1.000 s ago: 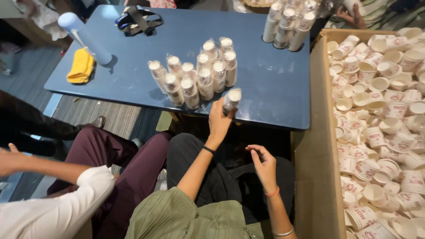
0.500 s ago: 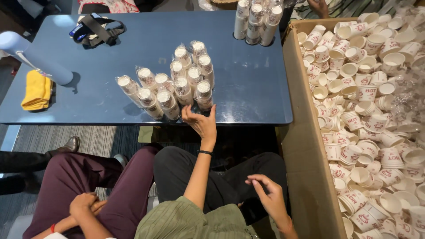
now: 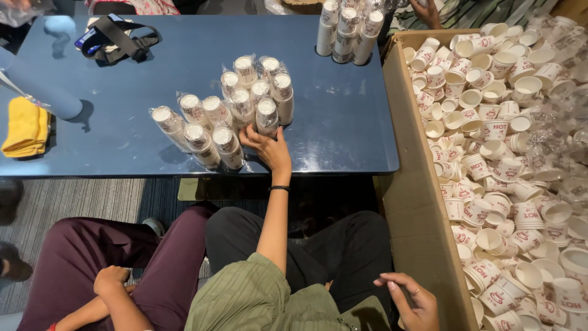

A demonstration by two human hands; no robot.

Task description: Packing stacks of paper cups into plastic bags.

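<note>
Plastic-wrapped stacks of white paper cups (image 3: 228, 110) stand upright in a tight cluster on the blue table (image 3: 343, 122), near its front edge, tops up; the nearest stack (image 3: 267, 116) is touched at its base by fingers

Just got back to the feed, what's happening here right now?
A seated person's left hand rests against a cluster of plastic-wrapped cup stacks standing on the blue table. Their right hand hangs empty by the lap, beside a cardboard box full of loose paper cups. More wrapped stacks stand at the table's far edge. Another person sits alongside.
</note>
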